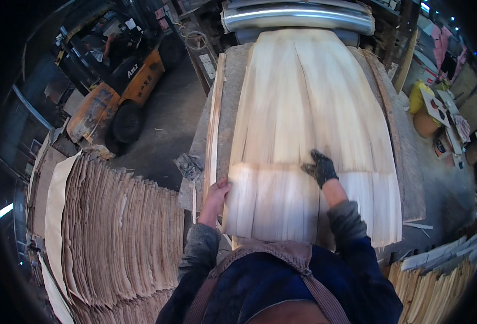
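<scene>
Two pale wood veneer sheets lie end over end on the table in front of me. The far sheet [281,102] runs up to a shiny metal roller [298,20]. Across its lower end, the near sheet [273,202] makes a straight seam. My left hand [216,197], bare, has its fingers bent around the near sheet's left edge; the fingertips are partly hidden. On the seam, right of the middle, my right hand [321,168] in a black glove rests on the veneer with its fingers apart.
A tall stack of veneer sheets [114,232] stands to my left, another stack [438,286] at the lower right. An orange forklift [136,81] with a person in it is at the far left. Wooden strips [215,119] flank the veneer. A yellow bag [421,96] sits far right.
</scene>
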The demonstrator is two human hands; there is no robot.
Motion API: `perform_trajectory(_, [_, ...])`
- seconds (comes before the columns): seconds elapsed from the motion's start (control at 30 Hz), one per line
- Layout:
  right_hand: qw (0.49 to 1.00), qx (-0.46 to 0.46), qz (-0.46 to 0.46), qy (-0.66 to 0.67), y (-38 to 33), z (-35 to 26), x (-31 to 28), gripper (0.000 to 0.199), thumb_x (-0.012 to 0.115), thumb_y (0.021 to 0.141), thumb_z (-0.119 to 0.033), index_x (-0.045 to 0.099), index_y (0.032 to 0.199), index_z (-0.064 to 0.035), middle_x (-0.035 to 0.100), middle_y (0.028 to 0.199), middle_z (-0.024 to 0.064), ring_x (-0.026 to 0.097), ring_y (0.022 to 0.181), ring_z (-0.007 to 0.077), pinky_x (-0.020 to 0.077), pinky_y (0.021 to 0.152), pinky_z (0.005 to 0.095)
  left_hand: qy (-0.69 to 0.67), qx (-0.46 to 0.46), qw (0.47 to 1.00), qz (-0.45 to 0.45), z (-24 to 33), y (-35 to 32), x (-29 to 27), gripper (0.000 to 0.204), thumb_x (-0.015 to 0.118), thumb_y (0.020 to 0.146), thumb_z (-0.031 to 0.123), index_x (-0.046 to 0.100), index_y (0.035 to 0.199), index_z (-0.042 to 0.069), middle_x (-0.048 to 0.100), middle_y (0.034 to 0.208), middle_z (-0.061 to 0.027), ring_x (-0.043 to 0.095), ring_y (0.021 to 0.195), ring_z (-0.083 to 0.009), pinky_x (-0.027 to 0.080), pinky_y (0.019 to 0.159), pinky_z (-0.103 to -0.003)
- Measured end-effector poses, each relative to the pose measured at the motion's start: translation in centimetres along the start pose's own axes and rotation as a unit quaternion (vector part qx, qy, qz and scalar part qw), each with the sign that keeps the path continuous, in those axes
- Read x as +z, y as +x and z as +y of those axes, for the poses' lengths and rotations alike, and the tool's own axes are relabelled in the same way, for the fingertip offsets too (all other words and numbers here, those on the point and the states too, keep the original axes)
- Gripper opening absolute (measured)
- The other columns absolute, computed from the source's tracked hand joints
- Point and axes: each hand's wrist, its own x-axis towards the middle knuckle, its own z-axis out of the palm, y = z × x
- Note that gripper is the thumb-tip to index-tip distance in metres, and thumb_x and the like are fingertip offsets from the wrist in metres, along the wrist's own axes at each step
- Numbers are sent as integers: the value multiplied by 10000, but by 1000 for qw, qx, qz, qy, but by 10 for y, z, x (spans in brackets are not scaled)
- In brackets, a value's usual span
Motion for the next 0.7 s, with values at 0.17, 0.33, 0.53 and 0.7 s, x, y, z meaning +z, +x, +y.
perform_trajectory(0.17, [995, 62, -57, 54, 78, -32, 34, 320, 485, 910, -232, 466, 1199, -96, 502, 1213, 131, 488, 1098, 351, 449, 906, 479, -31, 20, 999, 7, 17, -15, -1, 425, 566, 854, 97, 467, 1261, 27, 600, 1020, -10, 569, 827, -107, 453, 703, -256])
perform_trajectory(0.33, [955, -10, -297, 7, 63, 4, 5, 350, 318, 948, -188, 383, 1257, -35, 437, 1283, 213, 425, 1185, 371, 392, 975, 491, -4, -7, 1000, 12, 14, -15, -13, 412, 580, 843, 86, 481, 1236, 12, 602, 1005, -24, 570, 810, -115, 456, 702, -242])
perform_trajectory(0.53, [922, -22, -330, -203, -103, 43, -34, 320, 326, 951, -113, 402, 1250, -31, 499, 1198, 221, 510, 1107, 344, 435, 948, 463, -128, -58, 989, -48, 20, -17, -24, 379, 595, 813, 43, 499, 1172, -29, 611, 977, -81, 610, 856, -172, 507, 740, -280])
perform_trajectory(0.7, [965, 196, -177, 9, -200, 65, -56, 321, 436, 935, -199, 457, 1210, -35, 601, 1031, 205, 596, 947, 358, 484, 858, 478, -131, 1, 988, -82, 46, -36, -18, 399, 570, 789, -24, 485, 1179, -43, 611, 1016, -116, 615, 891, -199, 512, 800, -311])
